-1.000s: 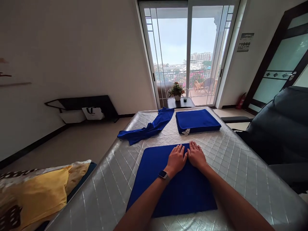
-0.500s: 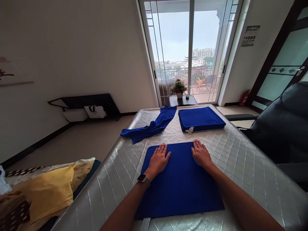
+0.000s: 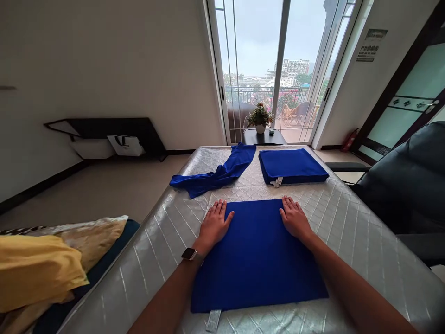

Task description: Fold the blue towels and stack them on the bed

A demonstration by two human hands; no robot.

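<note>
A blue cloth (image 3: 260,260), folded into a flat rectangle, lies in front of me on a silver quilted mattress (image 3: 365,264). My left hand (image 3: 214,223), with a watch (image 3: 189,253) on the wrist, lies flat over the cloth's far left corner. At the far right corner my right hand (image 3: 295,217) rests palm down, fingers stretched out. A pale label (image 3: 213,320) sticks out from the cloth's near edge. Farther back on the right is a stack of folded blue cloths (image 3: 294,164) with tags at its front. Left of that stack lies a crumpled blue cloth (image 3: 219,174).
Yellow fabric (image 3: 38,269) and other bedding lie at the lower left beside the mattress. A black leather chair (image 3: 410,185) stands on the right. Beyond the far edge, a small table (image 3: 248,137) holds a potted plant (image 3: 260,118) before the sliding glass door.
My left hand has slid left from the cloth's top surface to its far left corner. The right hand stays near its corner. The view has shifted slightly.
</note>
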